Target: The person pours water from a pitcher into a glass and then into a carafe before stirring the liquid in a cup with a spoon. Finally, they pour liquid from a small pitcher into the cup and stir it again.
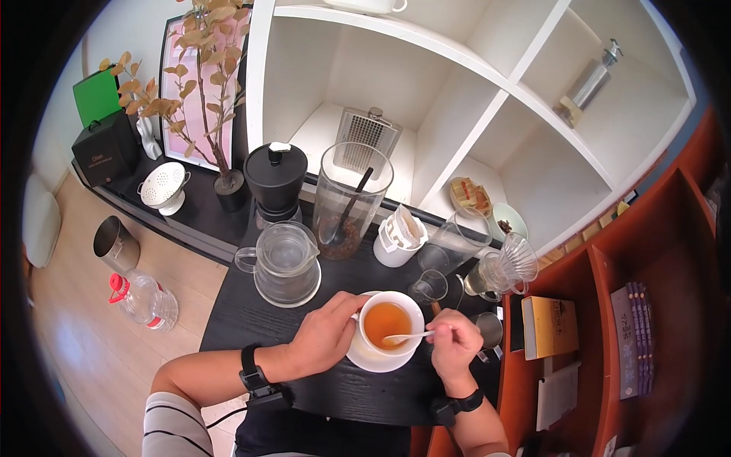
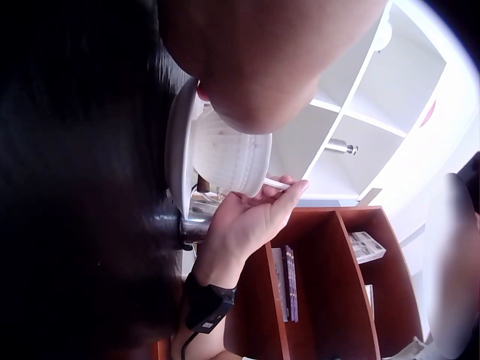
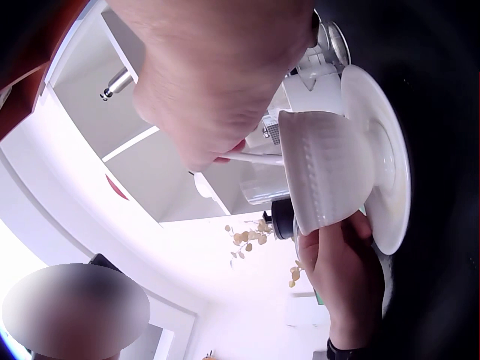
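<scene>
A white teacup point(image 3: 326, 169) of amber tea point(image 1: 384, 321) stands on a white saucer point(image 1: 375, 361) near the table's front. My left hand point(image 1: 324, 339) holds the cup at its left side, thumb and fingers at the handle, which is mostly hidden behind them. Between thumb and fingers, my right hand point(image 1: 454, 346) pinches a white spoon point(image 1: 413, 335). The spoon's bowl dips into the tea, and its handle slants out over the rim. In the right wrist view, ribbed relief shows on the cup's outer wall.
Behind the cup stand a glass pitcher point(image 1: 285, 255), a black-topped grinder point(image 1: 276, 179), a tall glass jar point(image 1: 354, 190) and a white cup with a drip bag point(image 1: 400, 238). A small glass point(image 1: 428, 286) and a metal cup point(image 1: 488, 329) sit close by my right hand.
</scene>
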The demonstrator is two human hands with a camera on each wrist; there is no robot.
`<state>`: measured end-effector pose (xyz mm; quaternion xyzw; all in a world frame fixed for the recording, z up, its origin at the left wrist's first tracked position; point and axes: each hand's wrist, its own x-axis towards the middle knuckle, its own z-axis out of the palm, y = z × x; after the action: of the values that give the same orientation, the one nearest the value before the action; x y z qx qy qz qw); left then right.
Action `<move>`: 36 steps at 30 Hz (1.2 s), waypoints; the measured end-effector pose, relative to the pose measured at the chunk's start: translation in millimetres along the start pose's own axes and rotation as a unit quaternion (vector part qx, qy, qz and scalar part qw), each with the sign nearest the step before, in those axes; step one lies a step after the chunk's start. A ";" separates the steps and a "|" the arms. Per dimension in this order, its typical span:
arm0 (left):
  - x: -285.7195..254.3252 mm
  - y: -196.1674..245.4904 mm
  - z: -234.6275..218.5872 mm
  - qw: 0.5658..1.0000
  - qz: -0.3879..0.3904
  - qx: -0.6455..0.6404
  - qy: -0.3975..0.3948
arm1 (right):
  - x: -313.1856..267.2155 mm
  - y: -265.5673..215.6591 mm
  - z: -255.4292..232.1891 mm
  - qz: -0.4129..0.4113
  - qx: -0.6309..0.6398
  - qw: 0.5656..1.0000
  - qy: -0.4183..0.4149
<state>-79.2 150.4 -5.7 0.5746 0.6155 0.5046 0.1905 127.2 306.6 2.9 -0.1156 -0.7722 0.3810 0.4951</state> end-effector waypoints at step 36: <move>9.3 -16.6 -4.2 0.997 0.076 0.008 0.000 | 3.3 6.9 10.4 0.019 -0.047 0.998 0.029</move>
<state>-93.6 159.9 -14.7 0.6214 0.5740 0.5126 0.1470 115.3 308.2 -2.0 -0.1645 -0.7721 0.3503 0.5041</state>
